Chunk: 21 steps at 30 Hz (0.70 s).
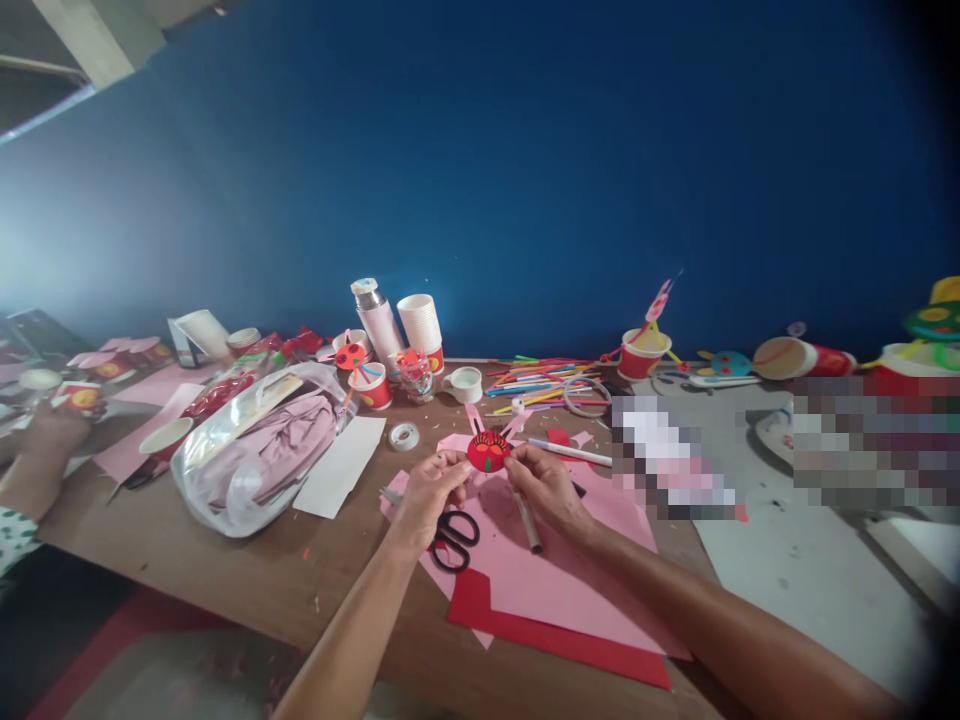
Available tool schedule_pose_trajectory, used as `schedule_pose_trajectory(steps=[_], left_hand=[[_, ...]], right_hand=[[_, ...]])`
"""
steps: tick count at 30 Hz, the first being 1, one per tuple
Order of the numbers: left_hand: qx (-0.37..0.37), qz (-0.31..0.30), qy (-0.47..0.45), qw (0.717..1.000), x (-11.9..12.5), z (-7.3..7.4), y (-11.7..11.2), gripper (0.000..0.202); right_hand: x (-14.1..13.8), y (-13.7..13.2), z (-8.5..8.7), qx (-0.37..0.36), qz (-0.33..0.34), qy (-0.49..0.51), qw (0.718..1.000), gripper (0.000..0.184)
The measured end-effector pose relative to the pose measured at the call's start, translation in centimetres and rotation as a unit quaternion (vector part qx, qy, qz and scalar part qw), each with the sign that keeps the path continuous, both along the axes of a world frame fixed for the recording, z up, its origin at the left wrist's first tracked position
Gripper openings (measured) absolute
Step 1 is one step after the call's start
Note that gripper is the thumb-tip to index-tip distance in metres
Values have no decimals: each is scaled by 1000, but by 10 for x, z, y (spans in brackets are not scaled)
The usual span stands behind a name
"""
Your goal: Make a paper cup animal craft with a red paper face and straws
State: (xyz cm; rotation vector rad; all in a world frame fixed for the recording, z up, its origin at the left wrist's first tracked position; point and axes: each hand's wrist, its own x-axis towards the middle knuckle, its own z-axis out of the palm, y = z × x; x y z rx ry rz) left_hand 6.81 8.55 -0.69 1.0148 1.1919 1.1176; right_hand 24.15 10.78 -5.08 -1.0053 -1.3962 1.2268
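Between my two hands is a red paper bunny face (489, 452) with pink ears, drawn eyes and a small green mark near its bottom. My left hand (435, 490) pinches its left edge, and my right hand (547, 484) pinches the right edge. Below them, pink paper sheets (577, 580) overlap a red sheet (585, 645). Black-handled scissors (454, 541) lie beside my left wrist, their blades partly hidden. A grey stick-like piece (528, 522) rests on the pink paper under my right hand.
A roll of tape (403, 436), a plastic bag (262, 450) and colourful straws (544, 380) lie around. Behind stand a flask (379, 325), stacked paper cups (420, 325) and a decorated cup (643, 355). Another person's hand (49, 445) is at the far left.
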Motion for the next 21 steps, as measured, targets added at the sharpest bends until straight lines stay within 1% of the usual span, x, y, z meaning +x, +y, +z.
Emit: schedule_pose_trajectory(steps=[3,7,10,12,15,18,21], left_hand=[[-2,8,6,1000,-1,-1,-1,21],[-4,28,45,999,0,1,-2,21],[-12,45,70,997,1,3,-4,21],[-14,57,78,995,-4,5,-3,21],[-15,94,96,991,-24,9,5,19],[-9,161,121,979,-57,10,22,17],[-21,196,139,970,-87,6,40,17]], right_hand=[[-1,0,0,-2,0,-4,1000,22],[-3,-3,0,-10,2,-6,1000,22],[-4,-7,4,-21,15,1,1000,21],[-2,-10,7,-21,24,12,999,20],[1,-10,11,-10,34,29,999,17],[1,-7,9,-9,31,18,999,14],[0,-4,4,-12,20,-8,1000,14]])
